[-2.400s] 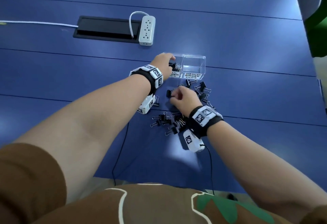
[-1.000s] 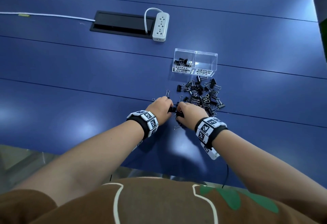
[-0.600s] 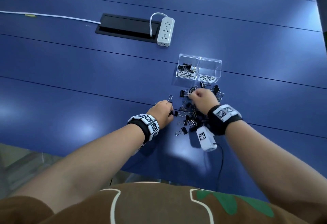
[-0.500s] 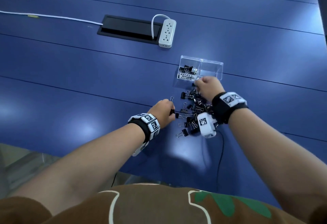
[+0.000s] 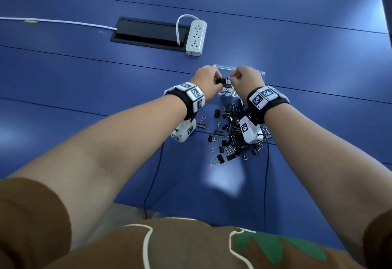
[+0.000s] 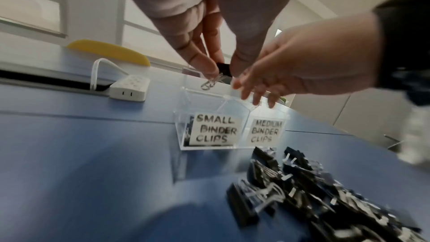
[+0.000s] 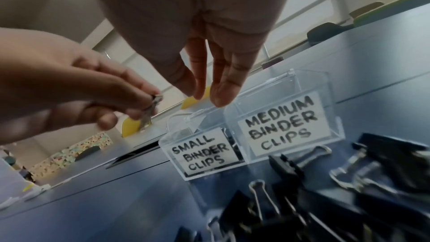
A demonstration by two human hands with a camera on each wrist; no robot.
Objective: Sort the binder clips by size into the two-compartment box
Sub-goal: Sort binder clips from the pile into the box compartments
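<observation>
A clear two-compartment box (image 5: 225, 67) stands on the blue table, labelled "SMALL BINDER CLIPS" (image 6: 215, 129) on the left and "MEDIUM BINDER CLIPS" (image 7: 282, 124) on the right. Some black clips lie in the small compartment. My left hand (image 6: 218, 70) pinches a small black binder clip (image 6: 223, 67) above the small compartment (image 6: 209, 104), wire handles hanging down. My right hand (image 7: 207, 97) hovers beside it over the box (image 7: 302, 80), fingers straight and holding nothing. In the head view both hands (image 5: 218, 80) (image 5: 233, 80) meet over the box. A pile of black clips (image 5: 231, 139) lies just in front of it.
A white power strip (image 5: 196, 37) and a black cable hatch (image 5: 148, 34) sit behind the box, with a white cable (image 5: 57, 22) running left. Thin black wires (image 5: 152, 183) trail from my wrists to the table's front edge. Single clips (image 5: 202, 122) lie left of the pile.
My left hand has gone from the pile forward to the box with a clip pinched in it. My right hand reached the box first and has stayed over it.
</observation>
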